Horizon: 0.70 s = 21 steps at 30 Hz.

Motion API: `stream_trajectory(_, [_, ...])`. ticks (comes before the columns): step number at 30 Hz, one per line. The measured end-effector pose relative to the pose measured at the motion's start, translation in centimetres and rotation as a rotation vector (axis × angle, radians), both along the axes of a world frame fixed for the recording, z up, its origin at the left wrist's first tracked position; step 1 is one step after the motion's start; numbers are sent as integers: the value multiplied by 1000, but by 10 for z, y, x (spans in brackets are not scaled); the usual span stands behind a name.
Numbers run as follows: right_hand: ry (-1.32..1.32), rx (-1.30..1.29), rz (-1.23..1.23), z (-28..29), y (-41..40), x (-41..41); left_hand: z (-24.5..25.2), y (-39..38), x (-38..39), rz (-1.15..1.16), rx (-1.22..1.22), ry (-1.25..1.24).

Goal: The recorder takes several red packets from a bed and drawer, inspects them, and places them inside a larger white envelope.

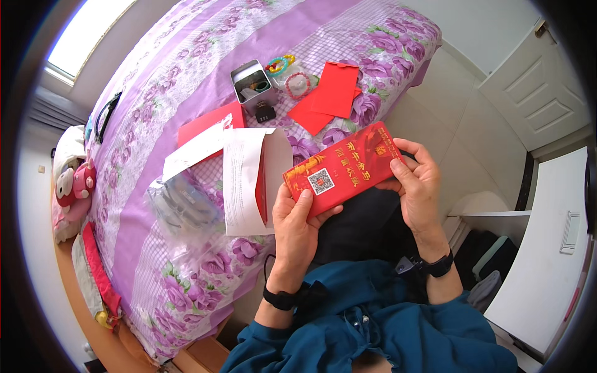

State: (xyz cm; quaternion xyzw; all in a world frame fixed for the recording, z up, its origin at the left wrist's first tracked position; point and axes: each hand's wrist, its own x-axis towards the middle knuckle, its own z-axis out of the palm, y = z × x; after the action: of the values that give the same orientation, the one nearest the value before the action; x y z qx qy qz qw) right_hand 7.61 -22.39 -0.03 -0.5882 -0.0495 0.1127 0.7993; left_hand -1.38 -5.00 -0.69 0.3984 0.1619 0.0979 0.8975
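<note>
Between my hands I hold a flat red printed booklet or folder (345,170) with gold characters and a square printed code. My left hand (298,219) grips its lower left end, thumb on top. My right hand (413,179) pinches the upper right end. Just left of it a white paper envelope (245,186) lies on the bed, its opening showing something red inside. Behind that are a red folder (210,123) and a white strip of paper (196,151), partly overlapping. Red paper envelopes (336,91) lie overlapped beyond the booklet.
An open metal tin (259,100) holding small items stands on the floral bedspread (186,84), with a black combination padlock (265,113) at its front. Bead bracelets (297,85) lie beside it. Clear plastic bags (184,205) sit at left. At right is a white cabinet door (541,252).
</note>
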Motion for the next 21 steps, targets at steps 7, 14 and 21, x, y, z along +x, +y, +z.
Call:
stream_trajectory(7, [23,27,34,3,17,-8,-1,-2,0,28,64,17])
stream_trajectory(14, [59,147,77,0,20,-3,27,34,-9,-54,601,236])
stream_trajectory(21, [69,-16,276,-12,37,30,36,130,-24,375,979,356])
